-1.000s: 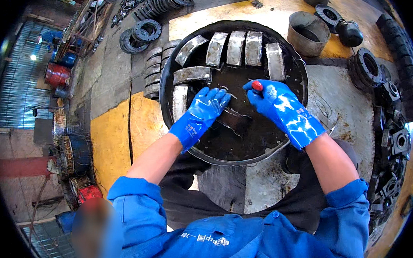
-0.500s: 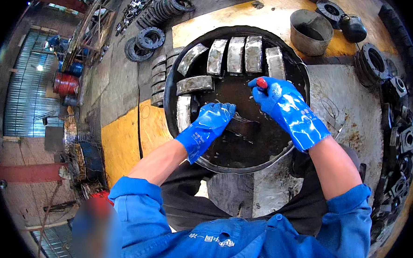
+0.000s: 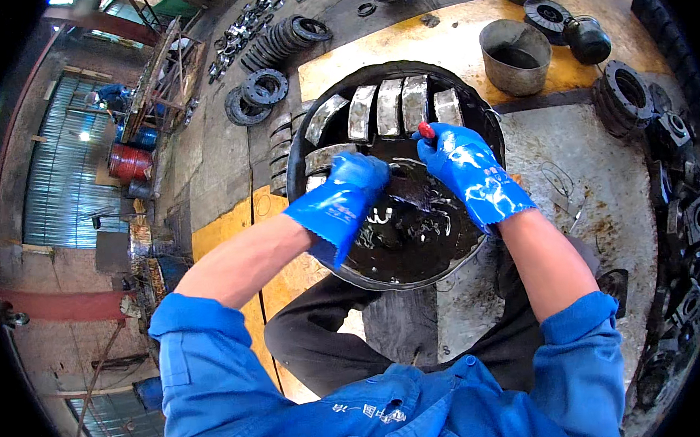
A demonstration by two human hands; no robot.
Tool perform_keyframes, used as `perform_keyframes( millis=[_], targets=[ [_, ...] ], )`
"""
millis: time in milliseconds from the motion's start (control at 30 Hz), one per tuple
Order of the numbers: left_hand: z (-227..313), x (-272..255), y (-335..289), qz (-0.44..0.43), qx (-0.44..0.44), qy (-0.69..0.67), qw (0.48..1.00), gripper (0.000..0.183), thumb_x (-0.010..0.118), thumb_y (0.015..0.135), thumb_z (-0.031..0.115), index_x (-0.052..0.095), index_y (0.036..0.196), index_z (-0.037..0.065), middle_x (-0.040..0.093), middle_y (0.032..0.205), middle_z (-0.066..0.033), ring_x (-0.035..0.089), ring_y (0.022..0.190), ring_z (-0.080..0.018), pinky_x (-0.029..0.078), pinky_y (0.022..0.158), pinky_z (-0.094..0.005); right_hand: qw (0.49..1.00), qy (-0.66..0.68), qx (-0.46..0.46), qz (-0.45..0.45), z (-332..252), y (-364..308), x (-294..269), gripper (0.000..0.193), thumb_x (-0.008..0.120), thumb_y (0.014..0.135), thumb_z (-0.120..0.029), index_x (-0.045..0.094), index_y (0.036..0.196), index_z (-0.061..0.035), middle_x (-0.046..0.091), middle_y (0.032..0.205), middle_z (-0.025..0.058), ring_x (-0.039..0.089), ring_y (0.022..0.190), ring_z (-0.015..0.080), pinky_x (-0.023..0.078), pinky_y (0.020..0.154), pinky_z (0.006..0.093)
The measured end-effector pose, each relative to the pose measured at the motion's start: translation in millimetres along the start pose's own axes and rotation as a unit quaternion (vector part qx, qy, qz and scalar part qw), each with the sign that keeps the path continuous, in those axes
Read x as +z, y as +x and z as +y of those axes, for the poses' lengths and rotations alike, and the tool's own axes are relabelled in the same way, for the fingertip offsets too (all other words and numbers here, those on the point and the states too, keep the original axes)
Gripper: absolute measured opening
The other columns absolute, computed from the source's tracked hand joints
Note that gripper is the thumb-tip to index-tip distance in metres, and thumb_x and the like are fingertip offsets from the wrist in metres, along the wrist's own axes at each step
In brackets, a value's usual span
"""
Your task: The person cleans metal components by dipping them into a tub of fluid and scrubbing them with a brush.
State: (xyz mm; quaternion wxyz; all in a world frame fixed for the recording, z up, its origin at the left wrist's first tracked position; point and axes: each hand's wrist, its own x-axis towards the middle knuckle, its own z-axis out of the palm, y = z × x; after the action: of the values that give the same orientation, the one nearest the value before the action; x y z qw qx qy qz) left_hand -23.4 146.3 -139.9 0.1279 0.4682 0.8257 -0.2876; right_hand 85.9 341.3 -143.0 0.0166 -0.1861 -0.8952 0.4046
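Note:
A round black tub (image 3: 291, 160) of dark liquid (image 3: 403, 251) stands in front of me. Curved metal blocks (image 3: 389, 106), several of them, line its far and left sides. Over the liquid, my left hand (image 3: 356, 179) in a blue rubber glove is closed in a fist; what it grips, if anything, is hidden. My right hand (image 3: 462, 161), gloved alike, is wrapped round a red-handled tool (image 3: 427, 130), with the red end poking up past the thumb. Its lower end is hidden, so I cannot tell its kind. Bright ripples show on the liquid between and below my hands.
More curved blocks (image 3: 279, 155) sit left of the tub. Black flanged rings (image 3: 264, 88) lie at the far left. A metal pot (image 3: 516, 59) and a dark round vessel (image 3: 588, 41) stand at the far right. Metal parts (image 3: 687, 224) line the right side.
My left hand has moved farther from me over the tub, and the liquid has become rippled. My right hand keeps its grip on the red-handled tool. The whole view has shifted slightly.

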Motion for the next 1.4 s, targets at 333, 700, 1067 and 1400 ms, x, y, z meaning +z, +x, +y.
perform_keyframes(
  millis=[333, 700, 1067, 1400],
  targets=[
    [-112.6, -60.8, -68.1, 0.033, -0.101, 0.035, 0.994, 0.019, 0.07, 0.095, 0.025, 0.08, 0.109, 0.017, 0.079, 0.106, -0.0175, 0.077, 0.101, -0.0407, 0.062, 0.084, -0.0527, 1.0, 0.005, 0.003, -0.009, -5.1, 3.3, -3.0, 0.035, 0.065, 0.099, -0.04, 0.078, 0.122, -0.0177, 0.078, 0.113, 0.0198, 0.073, 0.107, 0.0447, 0.058, 0.094, 0.0551],
    [-177.8, -16.5, -42.8, 0.033, -0.122, 0.13, 0.983, 0.017, 0.072, 0.09, 0.022, 0.082, 0.102, 0.016, 0.08, 0.101, -0.0186, 0.078, 0.095, -0.0411, 0.062, 0.078, -0.052, 0.999, 0.037, -0.017, -0.015, -9.7, -4.0, 6.3, 0.032, 0.071, 0.099, -0.032, 0.08, 0.124, -0.0143, 0.078, 0.115, 0.0215, 0.075, 0.109, 0.0398, 0.06, 0.097, 0.047],
    [-177.6, 3.8, 36.0, 0.071, -0.034, 0.106, 0.991, 0.019, 0.073, 0.087, 0.021, 0.082, 0.102, 0.014, 0.079, 0.1, -0.0195, 0.077, 0.093, -0.0426, 0.061, 0.077, -0.0523, 1.0, 0.003, 0.017, -0.022, -14.2, 3.0, 10.1, 0.034, 0.07, 0.101, -0.034, 0.078, 0.128, -0.0146, 0.079, 0.115, 0.0204, 0.076, 0.11, 0.0373, 0.059, 0.097, 0.0457],
    [-167.3, -35.3, 41.5, -0.068, -0.042, -0.013, 0.997, 0.045, 0.082, 0.077, 0.023, 0.077, 0.119, 0.007, 0.078, 0.114, -0.0222, 0.075, 0.105, -0.0421, 0.06, 0.087, -0.0525, 0.999, 0.004, 0.018, -0.03, -3.1, 8.5, 16.2, 0.032, 0.071, 0.102, -0.033, 0.078, 0.128, -0.0144, 0.08, 0.112, 0.0188, 0.078, 0.107, 0.034, 0.06, 0.096, 0.044]
  ],
)
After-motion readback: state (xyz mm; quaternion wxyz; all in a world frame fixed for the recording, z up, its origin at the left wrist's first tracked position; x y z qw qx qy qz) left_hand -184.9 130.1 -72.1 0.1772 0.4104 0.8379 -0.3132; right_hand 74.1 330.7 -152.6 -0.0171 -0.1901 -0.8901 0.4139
